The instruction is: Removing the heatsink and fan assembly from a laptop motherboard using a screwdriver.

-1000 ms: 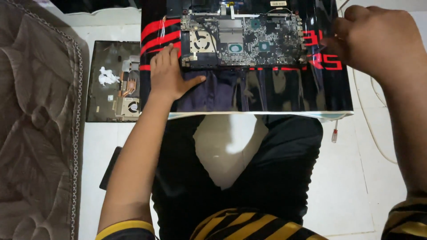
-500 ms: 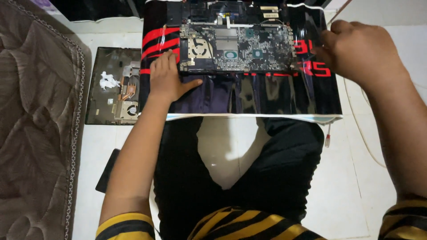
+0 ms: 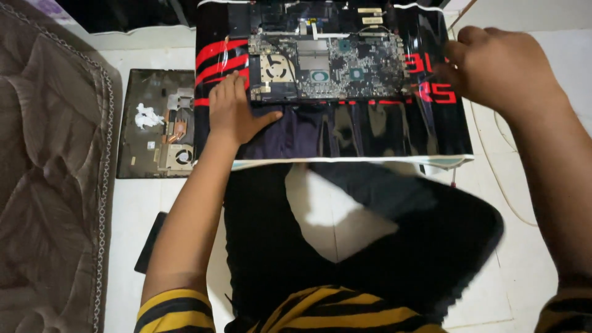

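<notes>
The bare left forearm rises from the lower left of the frame, out of a short yellow-and-black striped sleeve, and runs up toward the upper middle. The bare left hand lies palm down and flat, back toward the camera, fingers together and pointing to the top of the frame, thumb spread out to the right. The bare right forearm climbs along the right edge from the lower right corner, with the same striped cuff showing there. The bare right hand sits in the upper right, knuckles up, fingers curled inward to the left into a loose fist; what they pinch cannot be made out. Crossed legs in dark trousers fill the lower middle.
</notes>
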